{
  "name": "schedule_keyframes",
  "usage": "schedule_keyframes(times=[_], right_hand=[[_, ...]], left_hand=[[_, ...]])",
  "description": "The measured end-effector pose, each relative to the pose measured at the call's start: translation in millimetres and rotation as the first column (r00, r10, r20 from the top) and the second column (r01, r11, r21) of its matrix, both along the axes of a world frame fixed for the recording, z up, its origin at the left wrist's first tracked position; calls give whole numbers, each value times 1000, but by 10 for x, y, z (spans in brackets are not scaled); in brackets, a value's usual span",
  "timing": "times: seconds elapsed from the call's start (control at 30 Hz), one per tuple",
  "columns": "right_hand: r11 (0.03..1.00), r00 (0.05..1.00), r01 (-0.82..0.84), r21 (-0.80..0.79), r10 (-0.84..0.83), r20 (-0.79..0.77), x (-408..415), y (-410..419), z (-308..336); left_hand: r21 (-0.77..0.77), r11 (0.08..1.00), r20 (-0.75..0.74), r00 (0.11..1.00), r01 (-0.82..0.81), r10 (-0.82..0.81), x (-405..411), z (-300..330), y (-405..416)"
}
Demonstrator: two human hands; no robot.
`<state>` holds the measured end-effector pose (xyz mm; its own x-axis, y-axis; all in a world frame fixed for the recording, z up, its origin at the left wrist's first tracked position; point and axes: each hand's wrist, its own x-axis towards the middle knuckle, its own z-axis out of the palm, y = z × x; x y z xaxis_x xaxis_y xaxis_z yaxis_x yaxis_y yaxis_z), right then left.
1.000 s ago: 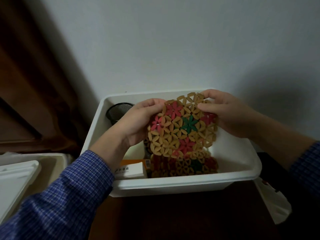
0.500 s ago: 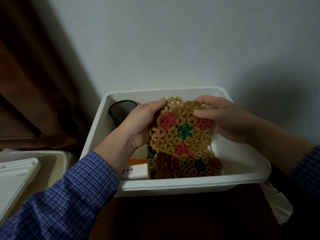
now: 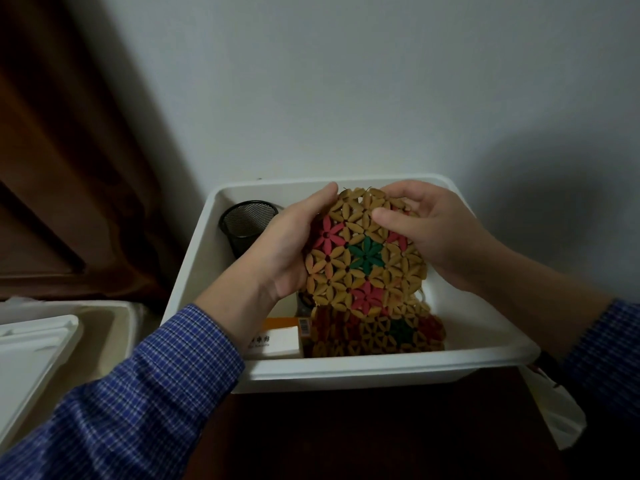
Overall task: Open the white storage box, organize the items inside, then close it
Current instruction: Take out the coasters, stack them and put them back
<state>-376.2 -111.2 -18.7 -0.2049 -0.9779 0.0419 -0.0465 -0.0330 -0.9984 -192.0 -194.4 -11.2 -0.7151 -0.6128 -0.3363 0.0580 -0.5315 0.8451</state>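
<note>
White storage box (image 3: 349, 370) already open against the wall; sorting under way, closing left. Left hand (image 3: 287, 244) and right hand (image 3: 433, 233) gripping a flower-patterned mat (image 3: 363, 258) above another mat (image 3: 377, 332) inside

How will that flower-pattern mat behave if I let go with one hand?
The mat, gripped by left hand and right hand, looks like linked beads: probably floppy, likely sagging. Seemingly light. Its openwork may snag.

Tan flower-patterned mat (image 3: 363, 258) (red, green blooms); white storage box (image 3: 381, 370).
</note>
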Motion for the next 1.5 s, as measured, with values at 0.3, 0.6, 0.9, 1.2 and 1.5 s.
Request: schedule_keyframes(times=[0.3, 0.6, 0.9, 1.2, 1.5], right_hand=[[998, 998, -65, 19, 64, 19, -57, -12, 29], [994, 989, 106, -34, -101, 104, -50, -41, 128], [979, 888, 127, -157, -183, -422, -52, 60, 99], [958, 784, 129, -254, -256, -566, 6, 23, 25], [731, 570, -3, 683, 562, -599, -201, -195, -265]], left_hand=[[0, 998, -64, 996, 58, -58, 5, -27, -14], [-393, 914, -4, 995, -97, 104, -54, -137, 59], [-384, 923, -46, 999, -21, 3, -12, -99, 105], [-499, 861, -33, 995, -95, 91, -11, -121, 84], [-371, 842, -156, 920, -392, 360, 20, -68, -11]])
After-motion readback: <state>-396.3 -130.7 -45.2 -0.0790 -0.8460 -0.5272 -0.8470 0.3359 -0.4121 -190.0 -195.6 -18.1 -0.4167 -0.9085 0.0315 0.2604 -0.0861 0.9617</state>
